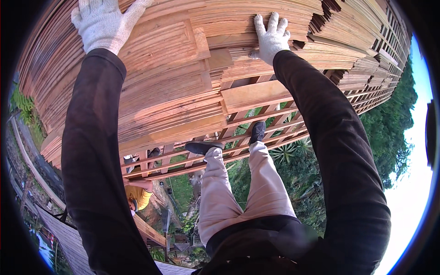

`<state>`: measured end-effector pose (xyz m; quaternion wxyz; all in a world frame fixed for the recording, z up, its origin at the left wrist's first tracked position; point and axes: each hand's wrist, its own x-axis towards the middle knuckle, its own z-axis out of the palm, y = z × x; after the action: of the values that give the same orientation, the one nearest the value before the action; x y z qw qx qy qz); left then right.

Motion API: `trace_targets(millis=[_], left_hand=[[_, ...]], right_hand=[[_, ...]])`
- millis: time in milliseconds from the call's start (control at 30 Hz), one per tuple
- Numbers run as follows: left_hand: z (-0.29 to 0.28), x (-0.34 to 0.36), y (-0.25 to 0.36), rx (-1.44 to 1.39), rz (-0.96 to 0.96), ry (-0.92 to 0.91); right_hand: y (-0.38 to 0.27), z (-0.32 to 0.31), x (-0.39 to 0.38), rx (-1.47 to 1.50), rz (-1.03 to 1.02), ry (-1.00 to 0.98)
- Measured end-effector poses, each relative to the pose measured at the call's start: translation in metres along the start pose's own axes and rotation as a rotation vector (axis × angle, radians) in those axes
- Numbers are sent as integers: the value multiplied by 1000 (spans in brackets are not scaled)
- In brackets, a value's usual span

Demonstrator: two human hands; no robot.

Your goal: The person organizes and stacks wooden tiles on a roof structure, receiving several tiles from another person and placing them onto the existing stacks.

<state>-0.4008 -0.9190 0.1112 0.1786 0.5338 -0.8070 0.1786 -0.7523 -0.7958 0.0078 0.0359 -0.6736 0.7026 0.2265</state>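
Resting with left hand (104,28) and right hand (272,40) well apart, with spread fingers, on wooden shingles (174,59) beyond the bare battens (240,122). Likely light, stiff, apt to split; best held by edges facing the battens.

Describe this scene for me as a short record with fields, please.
Left hand: white-gloved, open, over wooden boards
Right hand: white-gloved, open, apparently resting on the wooden boards
Boards: thin, layered in overlapping rows
Feet: dark shoes at wooden battens
Co-worker: yellow top, below, lower left
Background: green trees, right
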Motion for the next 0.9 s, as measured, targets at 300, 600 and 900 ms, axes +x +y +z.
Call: trace_targets(millis=[300,600,900], left_hand=[[-8,-2,9,6,-31,-12],[-21,-48,42,38,-363,-184],[-51,-255,142,-491,-968,-529]], right_hand=[[-1,-3,-2,-5,-37,20],[0,-40,-28,164,-80,52],[4,-49,-28,167,3,-55]])
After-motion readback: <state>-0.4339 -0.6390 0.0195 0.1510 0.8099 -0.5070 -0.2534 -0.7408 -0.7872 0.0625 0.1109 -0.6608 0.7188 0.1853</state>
